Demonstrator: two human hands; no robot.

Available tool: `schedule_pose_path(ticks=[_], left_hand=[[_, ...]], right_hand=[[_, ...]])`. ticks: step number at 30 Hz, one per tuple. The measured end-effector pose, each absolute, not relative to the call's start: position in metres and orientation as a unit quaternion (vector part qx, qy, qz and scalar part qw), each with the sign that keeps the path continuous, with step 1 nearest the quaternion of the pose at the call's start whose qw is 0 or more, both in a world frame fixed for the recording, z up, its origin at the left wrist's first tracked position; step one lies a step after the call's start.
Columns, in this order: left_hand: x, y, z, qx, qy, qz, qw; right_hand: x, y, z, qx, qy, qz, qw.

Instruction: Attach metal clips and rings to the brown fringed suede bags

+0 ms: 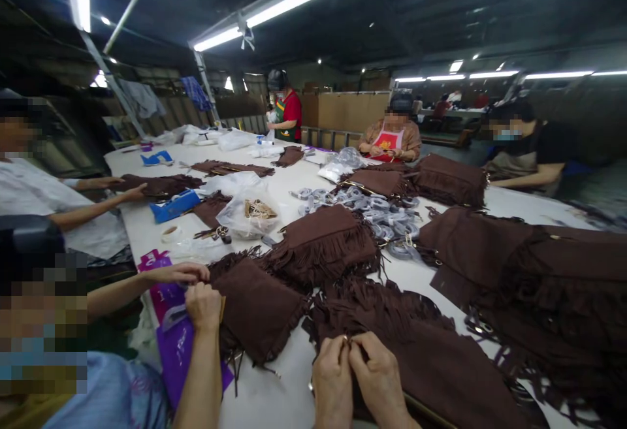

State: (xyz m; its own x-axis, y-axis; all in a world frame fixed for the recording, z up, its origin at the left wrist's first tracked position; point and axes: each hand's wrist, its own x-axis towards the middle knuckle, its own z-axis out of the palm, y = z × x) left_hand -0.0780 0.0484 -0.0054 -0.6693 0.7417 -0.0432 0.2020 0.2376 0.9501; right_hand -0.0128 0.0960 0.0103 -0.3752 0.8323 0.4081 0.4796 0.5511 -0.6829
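My left hand and my right hand meet at the front of the table, both closed in a pinch. Between their fingertips is a small dark piece with a bit of shine, too small to name. Directly beneath and beyond them lies a dark brown fringed bag, with a gold-coloured zip along its near edge. To the left, another brown fringed bag lies under a co-worker's hands. Beyond these, a further fringed bag rests on the white table.
Grey wrapped rings or straps lie heaped mid-table. A pile of brown bags fills the right side. A clear plastic bag, blue boxes and purple bags stand left. Several co-workers surround the table.
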Motion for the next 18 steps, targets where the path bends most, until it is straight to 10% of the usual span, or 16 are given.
schedule_pose_path(ticks=[18], left_hand=[[-0.105,0.056,-0.006,0.209,0.579,0.644,0.455]], right_hand=[[-0.016,0.100,0.014,-0.411,-0.798,0.268,0.349]])
